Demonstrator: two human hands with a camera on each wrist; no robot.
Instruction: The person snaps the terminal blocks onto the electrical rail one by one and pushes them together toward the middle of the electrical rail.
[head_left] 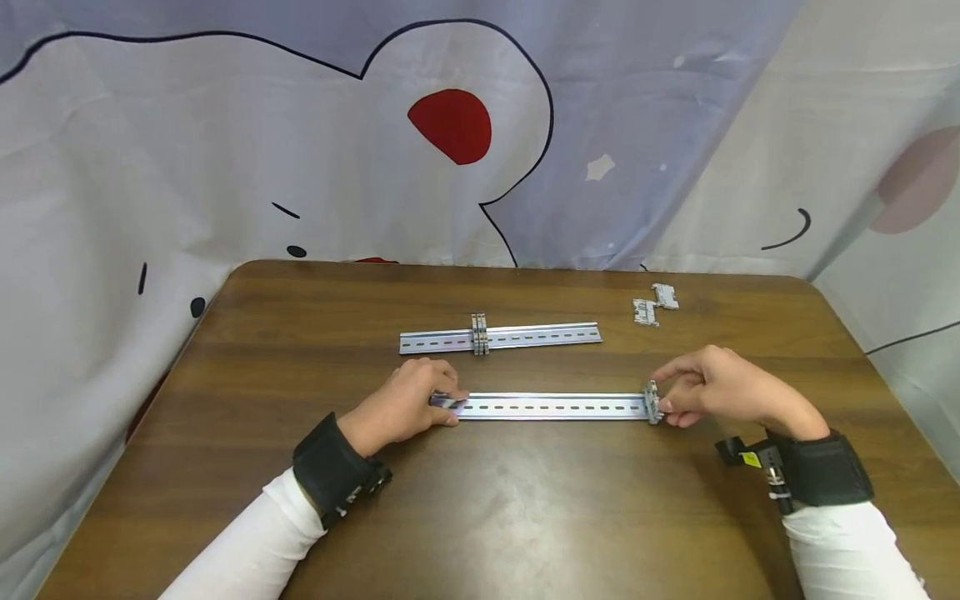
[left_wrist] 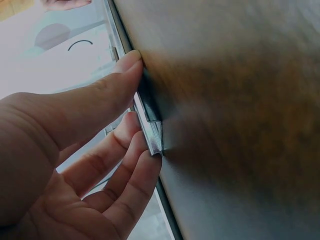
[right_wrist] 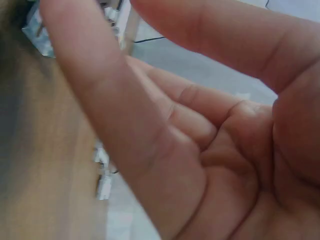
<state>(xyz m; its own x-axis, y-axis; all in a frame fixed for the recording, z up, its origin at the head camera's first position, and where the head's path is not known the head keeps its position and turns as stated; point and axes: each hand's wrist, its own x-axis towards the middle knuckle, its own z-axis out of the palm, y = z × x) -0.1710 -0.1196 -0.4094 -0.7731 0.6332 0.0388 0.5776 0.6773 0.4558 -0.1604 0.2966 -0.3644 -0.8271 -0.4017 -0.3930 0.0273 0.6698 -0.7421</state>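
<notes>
A slotted metal DIN rail [head_left: 551,407] lies across the middle of the table. My left hand [head_left: 412,400] grips its left end; in the left wrist view the thumb and fingertips pinch the rail's end [left_wrist: 150,135] from opposite sides. At the right end a grey terminal block [head_left: 652,402] stands across the rail. My right hand [head_left: 720,387] holds this block between index finger and thumb, the index near its far end. In the right wrist view the fingers hide much of the block, and whether it is seated cannot be told.
Behind lies a second DIN rail [head_left: 543,335] carrying several upright terminal blocks [head_left: 480,335]. Two loose grey terminal blocks, one [head_left: 665,296] farther back and one [head_left: 645,312] nearer, lie flat at the back right. A printed curtain [head_left: 300,150] hangs behind the wooden table [head_left: 510,517].
</notes>
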